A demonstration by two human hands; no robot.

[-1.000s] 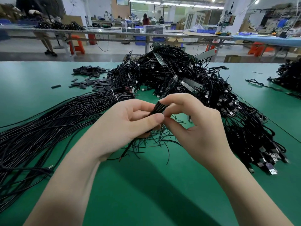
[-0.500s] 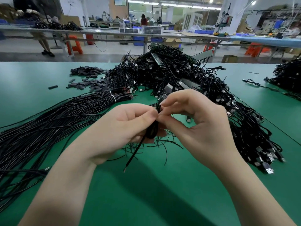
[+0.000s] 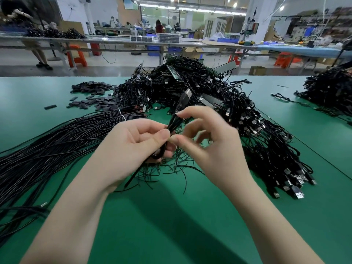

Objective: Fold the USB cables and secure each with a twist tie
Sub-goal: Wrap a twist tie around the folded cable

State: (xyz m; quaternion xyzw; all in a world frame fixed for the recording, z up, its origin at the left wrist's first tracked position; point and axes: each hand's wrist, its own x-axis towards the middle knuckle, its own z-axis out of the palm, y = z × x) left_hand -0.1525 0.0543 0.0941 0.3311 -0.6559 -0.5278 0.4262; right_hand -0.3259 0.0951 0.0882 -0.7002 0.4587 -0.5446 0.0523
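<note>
My left hand [image 3: 133,147] grips a folded black USB cable [image 3: 179,109] in the middle of the green table [image 3: 171,216]. The cable's plug end sticks up and away above my fingers. A loop of it shows below my left fingers, and a loose end hangs down toward the table. My right hand [image 3: 213,147] pinches the cable bundle just beside my left thumb, with its other fingers curled and blurred. Whether a twist tie sits on the bundle I cannot tell. Loose black twist ties [image 3: 171,168] lie scattered on the table under my hands.
A big heap of folded USB cables [image 3: 247,119] runs from the table's far middle down the right side. Long straight black cables [image 3: 47,149], banded in white, lie at the left. Small dark sleeves [image 3: 91,96] are strewn far left. Another cable pile [image 3: 331,92] sits far right.
The cable's plug end has swung upward, from hidden between my hands to pointing up and away. My right fingers have shifted along the bundle, and both hands sit slightly lower in view.
</note>
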